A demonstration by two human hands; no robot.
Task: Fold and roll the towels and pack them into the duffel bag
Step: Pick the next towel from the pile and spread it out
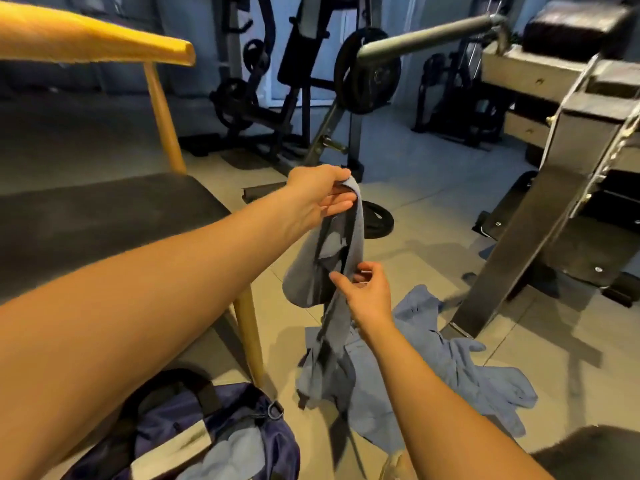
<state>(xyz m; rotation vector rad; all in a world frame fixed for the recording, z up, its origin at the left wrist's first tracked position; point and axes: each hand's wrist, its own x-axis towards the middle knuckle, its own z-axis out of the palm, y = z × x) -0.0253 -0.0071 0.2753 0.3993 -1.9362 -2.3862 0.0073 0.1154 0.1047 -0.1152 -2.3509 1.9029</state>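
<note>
A blue towel [332,271] hangs bunched and twisted in mid-air above the floor. My left hand [318,195] pinches its top end. My right hand [367,292] pinches the same towel lower down, thumb and fingers closed on a fold. The towel's tail droops onto a heap of more blue towels [433,368] spread on the tiled floor. A navy duffel bag [214,434] with black handles lies open at the bottom left, and light blue cloth shows inside it.
A chair with yellow wooden legs [247,341] and a dark seat stands at the left, right beside the bag. A weight bench frame [540,216] slants at the right. Weight plates and gym machines [367,71] fill the back.
</note>
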